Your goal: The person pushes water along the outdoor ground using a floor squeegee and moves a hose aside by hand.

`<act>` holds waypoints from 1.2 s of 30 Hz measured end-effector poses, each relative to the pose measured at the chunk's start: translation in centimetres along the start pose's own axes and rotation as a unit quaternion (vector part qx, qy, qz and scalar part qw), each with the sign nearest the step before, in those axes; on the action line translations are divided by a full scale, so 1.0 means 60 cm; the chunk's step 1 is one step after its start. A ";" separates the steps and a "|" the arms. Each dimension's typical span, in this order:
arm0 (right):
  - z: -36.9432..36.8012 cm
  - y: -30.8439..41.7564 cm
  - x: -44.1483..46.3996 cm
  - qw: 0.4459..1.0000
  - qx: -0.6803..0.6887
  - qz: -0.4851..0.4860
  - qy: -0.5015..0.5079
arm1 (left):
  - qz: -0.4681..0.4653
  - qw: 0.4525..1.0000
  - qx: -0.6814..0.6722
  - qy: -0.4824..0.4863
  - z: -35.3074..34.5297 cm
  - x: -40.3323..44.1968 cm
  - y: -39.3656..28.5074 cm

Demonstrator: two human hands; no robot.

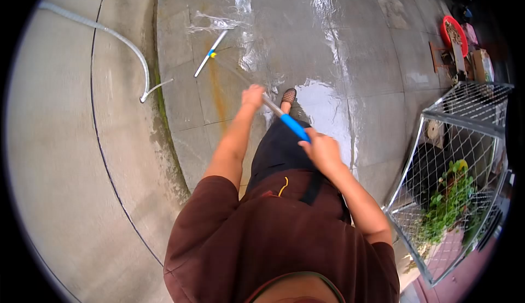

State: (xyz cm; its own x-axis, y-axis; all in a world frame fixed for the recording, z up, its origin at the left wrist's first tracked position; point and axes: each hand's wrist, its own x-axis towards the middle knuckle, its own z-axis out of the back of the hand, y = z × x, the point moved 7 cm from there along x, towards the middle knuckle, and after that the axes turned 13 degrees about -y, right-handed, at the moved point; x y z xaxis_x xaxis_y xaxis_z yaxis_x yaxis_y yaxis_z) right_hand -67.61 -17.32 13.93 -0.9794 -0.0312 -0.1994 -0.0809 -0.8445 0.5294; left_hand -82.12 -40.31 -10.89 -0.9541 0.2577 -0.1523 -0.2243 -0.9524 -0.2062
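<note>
A long-handled floor squeegee (295,127) slants across in front of my body. My right hand (324,151) is closed around the blue grip at its upper end. Farther down the grey pole, my left hand (253,96) is wrapped round the shaft. The squeegee's head (203,66), a pale bar with a blue and yellow joint, rests on the wet concrete ahead to the left. A splash of water (216,23) spreads just beyond the head. The lower part of the pole is blurred and faint.
A pale hose (123,39) curves over the concrete at left, beside a mossy edge (170,150). To the right stands a wire mesh cage (424,112) with green plants (451,196) seen through it. A red basin (464,38) and a cardboard box (483,65) sit beyond.
</note>
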 end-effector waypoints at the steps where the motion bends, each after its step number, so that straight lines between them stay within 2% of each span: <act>1: -0.027 0.016 0.038 0.999 -0.012 0.020 0.029 | 0.033 0.999 0.032 0.000 0.004 0.014 0.043; 4: -0.037 0.031 0.152 0.997 -0.012 0.042 0.056 | 0.079 0.996 0.035 -0.011 0.002 0.081 0.119; 7: 0.040 -0.001 0.252 1.000 -0.013 0.015 -0.009 | 0.078 0.997 0.018 0.021 0.011 0.177 0.091; 9: 0.124 -0.039 0.306 0.997 -0.058 0.015 -0.053 | 0.060 0.997 -0.045 0.031 0.031 0.255 0.018; 10: 0.179 -0.054 0.324 0.995 -0.070 -0.010 -0.067 | 0.020 0.999 -0.040 0.029 0.040 0.295 -0.028; 11: 0.239 -0.068 0.338 0.993 -0.083 -0.033 -0.082 | 0.009 0.995 -0.094 0.010 0.065 0.327 -0.089; 14: 0.413 -0.085 0.334 0.977 -0.121 -0.136 -0.115 | -0.105 0.979 -0.175 -0.004 0.104 0.411 -0.286; 16: 0.503 -0.080 0.310 0.968 -0.158 -0.115 -0.156 | -0.140 0.958 -0.251 -0.014 0.113 0.456 -0.419; 20: 0.591 -0.082 0.281 0.947 -0.183 -0.197 -0.175 | -0.232 0.910 -0.344 -0.022 0.174 0.519 -0.605; 22: 0.608 -0.081 0.288 0.933 -0.204 -0.243 -0.170 | -0.270 0.898 -0.348 -0.006 0.185 0.550 -0.657; 24: 0.632 -0.096 0.310 0.933 -0.185 -0.241 -0.191 | -0.295 0.897 -0.330 0.022 0.193 0.582 -0.684; 26: 0.657 -0.127 0.340 0.933 -0.153 -0.261 -0.195 | -0.288 0.899 -0.326 0.039 0.205 0.616 -0.682; 27: 0.660 -0.137 0.367 0.944 -0.133 -0.240 -0.183 | -0.286 0.901 -0.323 0.045 0.209 0.634 -0.674; 29: 0.668 -0.160 0.435 0.963 -0.092 -0.194 -0.165 | -0.263 0.918 -0.296 0.031 0.209 0.683 -0.620; 30: 0.650 -0.194 0.473 0.966 -0.052 -0.200 -0.155 | -0.253 0.931 -0.261 0.042 0.192 0.709 -0.579; 31: 0.631 -0.201 0.529 0.967 -0.033 -0.228 -0.109 | -0.226 0.941 -0.251 0.016 0.174 0.732 -0.521; 32: 0.604 -0.214 0.584 0.977 -0.060 -0.181 -0.092 | -0.193 0.958 -0.209 0.032 0.159 0.755 -0.458; 33: 0.555 -0.240 0.640 0.987 -0.052 -0.137 -0.070 | -0.162 0.969 -0.157 0.097 0.137 0.783 -0.387; 34: 0.514 -0.219 0.704 0.994 -0.040 -0.096 -0.043 | -0.117 0.977 -0.177 0.012 0.114 0.800 -0.294; 36: 0.408 -0.186 0.816 0.999 -0.036 -0.015 0.007 | 0.028 0.994 -0.099 -0.035 0.149 0.811 -0.139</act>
State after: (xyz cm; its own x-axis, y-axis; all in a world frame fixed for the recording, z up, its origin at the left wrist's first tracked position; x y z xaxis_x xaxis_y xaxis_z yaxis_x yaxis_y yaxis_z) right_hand -119.22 3.70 18.45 -0.9739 -0.0133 -0.2264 -0.0956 -0.8813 0.4628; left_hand -128.43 -21.31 -7.95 -0.9770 0.1869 -0.1029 -0.1340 -0.9129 -0.3857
